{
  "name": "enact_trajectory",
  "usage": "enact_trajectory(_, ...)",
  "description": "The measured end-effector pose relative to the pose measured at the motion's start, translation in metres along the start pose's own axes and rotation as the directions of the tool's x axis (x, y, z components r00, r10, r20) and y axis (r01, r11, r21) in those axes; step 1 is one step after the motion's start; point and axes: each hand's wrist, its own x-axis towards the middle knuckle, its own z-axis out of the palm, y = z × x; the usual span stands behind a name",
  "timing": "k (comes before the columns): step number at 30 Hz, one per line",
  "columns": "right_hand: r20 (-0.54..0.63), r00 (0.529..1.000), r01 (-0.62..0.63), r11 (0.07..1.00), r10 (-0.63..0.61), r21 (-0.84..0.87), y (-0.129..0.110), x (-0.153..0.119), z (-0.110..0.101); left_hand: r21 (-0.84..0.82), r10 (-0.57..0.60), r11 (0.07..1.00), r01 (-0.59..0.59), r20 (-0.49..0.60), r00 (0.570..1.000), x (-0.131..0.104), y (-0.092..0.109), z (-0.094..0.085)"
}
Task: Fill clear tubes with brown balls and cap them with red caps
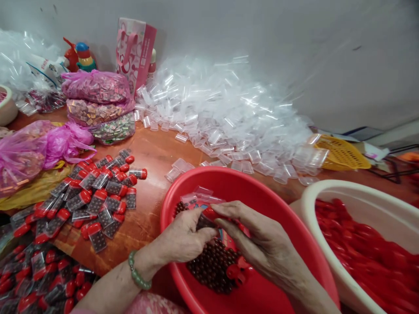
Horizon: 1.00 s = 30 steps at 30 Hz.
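Over a red basin [281, 185], my left hand [180, 237] grips a small clear container [204, 221] that looks dark inside. Its red cap [209, 213] is pinched between the thumb and fingers of my right hand [262, 244]. Fingers partly cover the container, so I cannot tell how firmly the cap sits. Below my hands, dark brown beads [212, 266] lie heaped in the basin, with a few loose red caps [236, 272] beside them. Some clear containers and a printed packet, partly hidden, rest against the basin's far side.
Capped bead-filled containers [98, 203] are piled on the wooden table [153, 152], with more [42, 279] at the lower left. Empty clear containers [222, 113] form a large heap along the wall. A cream tub [309, 209] of red caps stands right. Pink bags [96, 89] sit left.
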Motion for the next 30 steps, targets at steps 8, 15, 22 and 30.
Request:
enact_trajectory(8,-0.002,0.997,-0.078,0.996,0.079,0.046,0.010,-0.009,0.002,0.195,0.035,0.980,-0.041,0.035,0.999,0.000,0.004,-0.002)
enact_trajectory(15,0.122,0.988,-0.104,0.989,0.091,0.105,0.011,-0.009,-0.007,0.472,-0.009,0.882,0.014,-0.013,1.000,-0.006,0.013,0.001)
enact_trajectory(22,0.118,0.992,-0.041,0.997,0.048,-0.061,0.004,-0.012,-0.007,0.395,-0.050,0.918,0.036,0.025,0.998,-0.004,0.008,-0.002)
enact_trajectory(30,0.120,0.990,0.121,0.863,-0.070,-0.491,-0.007,-0.020,0.011,-0.102,-0.088,0.990,0.095,0.069,0.994,0.003,0.001,0.000)
